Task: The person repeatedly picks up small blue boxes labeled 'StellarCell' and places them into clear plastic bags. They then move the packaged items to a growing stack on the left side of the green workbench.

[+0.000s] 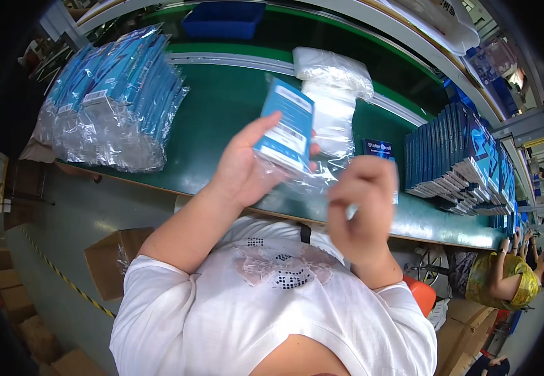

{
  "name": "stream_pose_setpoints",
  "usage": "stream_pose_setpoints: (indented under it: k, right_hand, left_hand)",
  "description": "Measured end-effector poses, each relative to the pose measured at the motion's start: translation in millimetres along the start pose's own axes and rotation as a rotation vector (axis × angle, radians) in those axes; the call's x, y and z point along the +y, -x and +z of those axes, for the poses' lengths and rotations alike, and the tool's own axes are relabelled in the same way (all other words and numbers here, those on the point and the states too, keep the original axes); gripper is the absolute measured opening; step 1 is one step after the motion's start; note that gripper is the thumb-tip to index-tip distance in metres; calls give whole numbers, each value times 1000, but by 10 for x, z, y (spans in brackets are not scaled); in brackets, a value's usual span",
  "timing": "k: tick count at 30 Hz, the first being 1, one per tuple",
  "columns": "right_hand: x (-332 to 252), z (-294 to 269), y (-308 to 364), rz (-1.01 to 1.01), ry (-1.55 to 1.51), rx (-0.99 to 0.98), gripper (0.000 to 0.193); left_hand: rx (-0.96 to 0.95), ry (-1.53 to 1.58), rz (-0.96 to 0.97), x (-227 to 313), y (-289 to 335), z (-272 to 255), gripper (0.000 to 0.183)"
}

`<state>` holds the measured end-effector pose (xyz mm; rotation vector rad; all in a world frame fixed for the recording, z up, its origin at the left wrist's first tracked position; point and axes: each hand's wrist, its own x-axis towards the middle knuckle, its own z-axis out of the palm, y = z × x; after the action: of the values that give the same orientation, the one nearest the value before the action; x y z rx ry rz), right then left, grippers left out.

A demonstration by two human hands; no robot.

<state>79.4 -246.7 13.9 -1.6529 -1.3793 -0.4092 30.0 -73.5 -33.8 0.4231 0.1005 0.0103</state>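
Note:
My left hand (245, 159) grips a flat blue-and-white box (286, 125), thumb across its printed face and fingertips showing at its right edge. Clear plastic film of a bag (303, 180) hangs loose at the lower end of the box. To the right, my right hand (364, 203) is raised near the table's front edge, apart from the box. Its fingers look curled, but motion smears them, and whether anything is between them cannot be made out. Just behind it, a dark blue box (380, 149) lies partly hidden on the table.
At left on the green table (212, 94) stands a large pile of bagged blue boxes (112, 94). A stack of clear plastic bags (331, 103) lies ahead. Rows of dark blue boxes (450, 150) stand at right. Beyond are a blue bin (223, 20) and a co-worker (504, 276).

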Motion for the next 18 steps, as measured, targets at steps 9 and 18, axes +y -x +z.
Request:
stream_pose_setpoints:
  k: [9,18]
  right_hand:
    - [29,157,147,23,138,-160,30]
    - [114,431,190,156,127,-213,51]
  left_hand:
    - [107,21,250,-51,3,106,51]
    - [135,14,320,-156,75,217,49]
